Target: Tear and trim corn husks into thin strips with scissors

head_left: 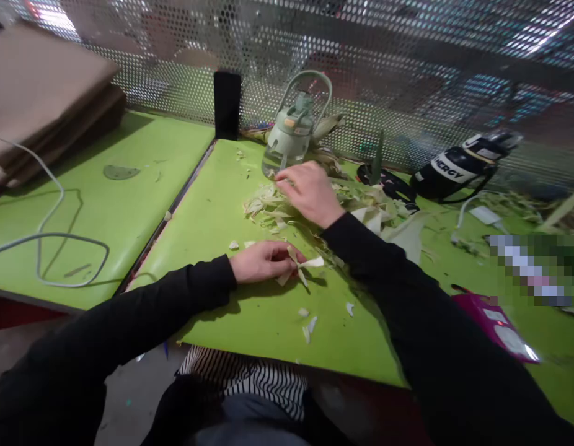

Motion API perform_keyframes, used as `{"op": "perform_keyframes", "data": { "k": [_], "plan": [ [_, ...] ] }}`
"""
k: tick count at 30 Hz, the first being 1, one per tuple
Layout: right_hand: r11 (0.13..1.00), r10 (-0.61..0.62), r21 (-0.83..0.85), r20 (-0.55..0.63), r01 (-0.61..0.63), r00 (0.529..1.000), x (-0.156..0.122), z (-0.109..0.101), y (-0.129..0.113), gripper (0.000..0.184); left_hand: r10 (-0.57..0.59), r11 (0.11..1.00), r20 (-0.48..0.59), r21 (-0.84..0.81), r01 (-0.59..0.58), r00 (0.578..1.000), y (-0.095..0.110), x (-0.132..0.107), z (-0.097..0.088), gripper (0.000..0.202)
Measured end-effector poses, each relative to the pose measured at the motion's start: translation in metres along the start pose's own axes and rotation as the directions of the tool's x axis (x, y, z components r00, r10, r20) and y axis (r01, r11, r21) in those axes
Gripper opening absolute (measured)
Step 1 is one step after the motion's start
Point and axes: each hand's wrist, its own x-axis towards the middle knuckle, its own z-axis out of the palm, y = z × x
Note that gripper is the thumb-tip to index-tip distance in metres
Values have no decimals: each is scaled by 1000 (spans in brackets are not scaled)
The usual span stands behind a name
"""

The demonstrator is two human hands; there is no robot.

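My left hand (263,261) rests low over the green table and pinches a small bunch of pale corn husk strips (310,262), whose ends stick out in several directions. Farther forward, my right hand (310,191) hovers at the pile of shredded corn husk (261,207), just in front of the clear bottle with a pale green lid (291,133). Its thumb and forefinger are pressed together; whether a small piece is between them I cannot make out. Part of the pile is hidden behind my right hand and sleeve.
A perforated metal screen (175,80) closes off the table's back. Brown cardboard (49,93) and a white cable (59,198) lie left. At right are a black bottle (449,173), a white plug (486,215) and a magenta device (496,325). Husk scraps (310,325) dot the front.
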Motion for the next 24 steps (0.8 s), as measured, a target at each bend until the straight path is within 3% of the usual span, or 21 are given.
{"op": "perform_keyframes", "data": {
  "k": [2, 4, 8, 10, 12, 14, 16, 19, 22, 24],
  "plan": [
    [995, -91, -34, 120, 96, 989, 18, 20, -14, 37, -11, 1000, 3, 10, 11, 1000, -1, 1, 0, 11],
    [995, -72, -45, 257, 87, 964, 31, 34, -22, 41, -23, 1000, 5, -2, 23, 1000, -2, 3, -1, 10],
    [998, -36, -37, 237, 46, 971, 38, 34, -19, 21, -39, 998, 15, -39, 39, 999, -5, 7, -5, 9],
    [1000, 1, 9, 129, -2, 992, 36, 20, -13, 23, -34, 999, 20, -37, 34, 999, -5, 8, -6, 8],
    [961, 104, 264, -63, -84, 993, 32, 0, -6, 23, -19, 999, 7, -29, 19, 1000, -4, 7, -7, 8],
    [824, 260, 558, -227, -93, 939, 26, -23, 0, 21, -1, 1000, -33, -5, 1, 999, -4, 6, -8, 9],
    [729, 373, 682, -327, -56, 868, 17, -47, 3, 22, 20, 998, -88, 58, -15, 996, -4, 5, -8, 11],
    [672, 466, 736, -336, -81, 818, -6, -77, 2, 20, 37, 992, -85, 122, -27, 996, -3, 5, -9, 14],
    [634, 497, 761, -266, -136, 826, -37, -92, -2, 21, 40, 978, -66, 208, -25, 997, 4, 2, -10, 24],
    [648, 495, 746, -261, -152, 829, -57, -93, -4, 23, 53, 890, -43, 454, -28, 998, 15, -3, -10, 41]
  ]
}}
